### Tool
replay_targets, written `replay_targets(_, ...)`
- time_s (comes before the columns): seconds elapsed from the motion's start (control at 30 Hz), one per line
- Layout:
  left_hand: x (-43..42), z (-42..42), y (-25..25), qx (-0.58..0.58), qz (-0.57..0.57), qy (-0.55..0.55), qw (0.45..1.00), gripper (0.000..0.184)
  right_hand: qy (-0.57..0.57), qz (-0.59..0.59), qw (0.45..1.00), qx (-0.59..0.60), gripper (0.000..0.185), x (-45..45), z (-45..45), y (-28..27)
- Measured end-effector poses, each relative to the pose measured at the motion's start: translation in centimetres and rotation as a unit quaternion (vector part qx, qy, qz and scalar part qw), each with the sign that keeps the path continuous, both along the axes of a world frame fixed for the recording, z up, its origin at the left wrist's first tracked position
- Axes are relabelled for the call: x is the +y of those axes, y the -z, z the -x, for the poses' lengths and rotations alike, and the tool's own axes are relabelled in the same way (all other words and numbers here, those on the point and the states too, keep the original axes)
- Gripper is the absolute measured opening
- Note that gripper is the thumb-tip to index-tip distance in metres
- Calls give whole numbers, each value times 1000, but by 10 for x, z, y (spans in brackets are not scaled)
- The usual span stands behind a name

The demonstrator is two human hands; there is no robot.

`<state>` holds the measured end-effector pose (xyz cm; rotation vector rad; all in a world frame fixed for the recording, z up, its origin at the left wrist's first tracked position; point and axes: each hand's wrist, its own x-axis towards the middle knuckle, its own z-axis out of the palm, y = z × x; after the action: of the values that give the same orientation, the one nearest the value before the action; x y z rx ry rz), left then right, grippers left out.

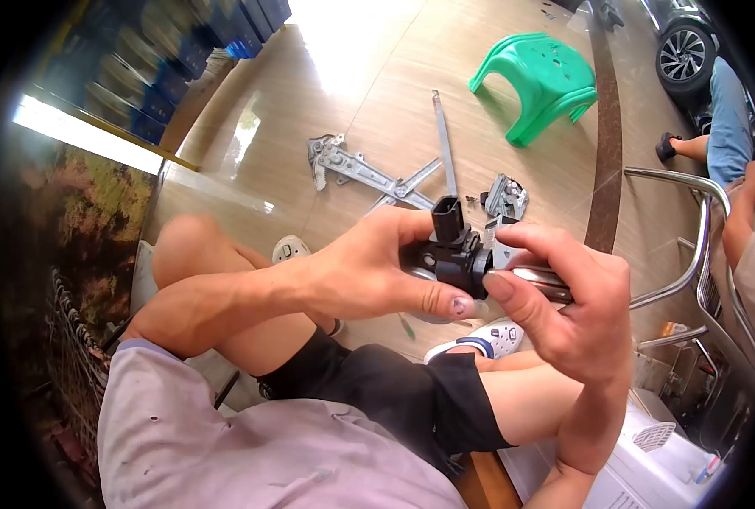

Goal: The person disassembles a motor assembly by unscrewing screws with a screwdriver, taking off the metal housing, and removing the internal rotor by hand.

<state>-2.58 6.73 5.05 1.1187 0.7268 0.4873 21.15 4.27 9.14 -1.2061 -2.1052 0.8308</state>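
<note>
A black plastic part with a socket-like end [450, 222] is held in front of my lap. My left hand [377, 263] grips its left side, with the thumb stretched along the lower edge. On the right, my right hand [564, 293] pinches the part's round black end between thumb and fingers. A shiny metal cylinder [543, 282] shows between the right fingers and palm. Beyond the hands, a metal scissor-arm mechanism [377, 178] lies on the floor, and a small metal and black assembly [505, 197] lies to its right.
A green plastic stool [547, 72] stands on the tiled floor [377, 76]. Chrome chair tubing [700, 246] is at the right, beside a seated person [734, 144] near a car wheel [684, 54]. Shelves with blue boxes [182, 68] stand upper left; a white appliance [657, 462] is lower right.
</note>
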Motion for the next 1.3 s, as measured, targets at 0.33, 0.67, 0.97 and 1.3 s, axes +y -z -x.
replay_targets(0.33, -5, -12, 14, -20, 27, -8, 999, 44, 26, 113, 988, 104, 33, -13, -40, 21)
replay_targets(0.67, -15, -9, 19, -20, 73, 18, 997, 45, 12, 122, 992, 26, 38, -26, -40, 12)
replay_targets(0.97, -15, 4, 23, -24, 94, 9, 995, 46, 34, 103, 992, 65, 30, -25, -21, 24)
replay_targets(1.3, -14, 17, 36, -34, 136, -22, 990, 43, -3, 39, 996, 80, 31, -16, -6, 35)
